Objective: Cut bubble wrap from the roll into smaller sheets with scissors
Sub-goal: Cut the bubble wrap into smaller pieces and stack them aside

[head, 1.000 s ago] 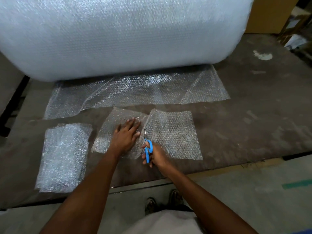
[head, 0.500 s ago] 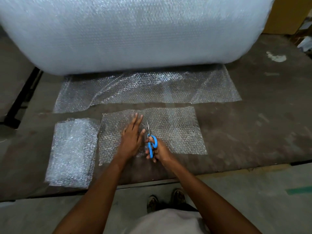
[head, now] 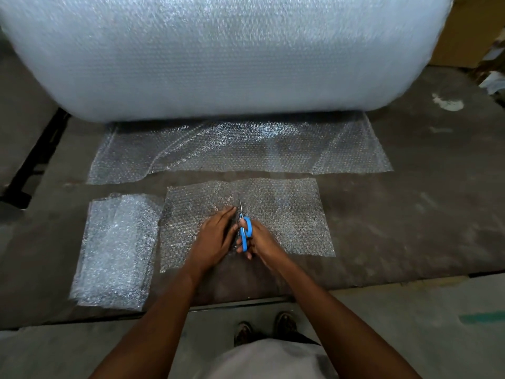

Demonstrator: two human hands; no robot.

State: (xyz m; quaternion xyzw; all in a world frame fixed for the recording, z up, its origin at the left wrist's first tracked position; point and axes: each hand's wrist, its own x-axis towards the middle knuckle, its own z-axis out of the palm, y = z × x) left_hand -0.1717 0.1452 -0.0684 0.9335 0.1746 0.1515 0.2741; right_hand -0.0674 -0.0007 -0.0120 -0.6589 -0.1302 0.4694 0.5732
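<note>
A huge bubble wrap roll (head: 218,56) lies across the back of the table, its loose end (head: 246,149) spread flat in front of it. A cut sheet (head: 289,214) lies flat before me. My left hand (head: 216,236) presses flat on the sheet's middle, fingers together. My right hand (head: 257,242) grips blue-handled scissors (head: 244,231), whose blades point away from me along the sheet's middle, right beside my left fingertips. A stack of cut sheets (head: 117,250) sits to the left.
The dark worn table (head: 410,228) extends right, its front edge just before my shoes (head: 265,328). A cardboard box (head: 470,31) stands at the back right. A dark gap (head: 35,165) runs along the table's left side.
The sheet, lifted and creased a second ago, now lies flat. My left hand slid back with fingers drawn together, and the scissors have moved forward along the sheet's middle.
</note>
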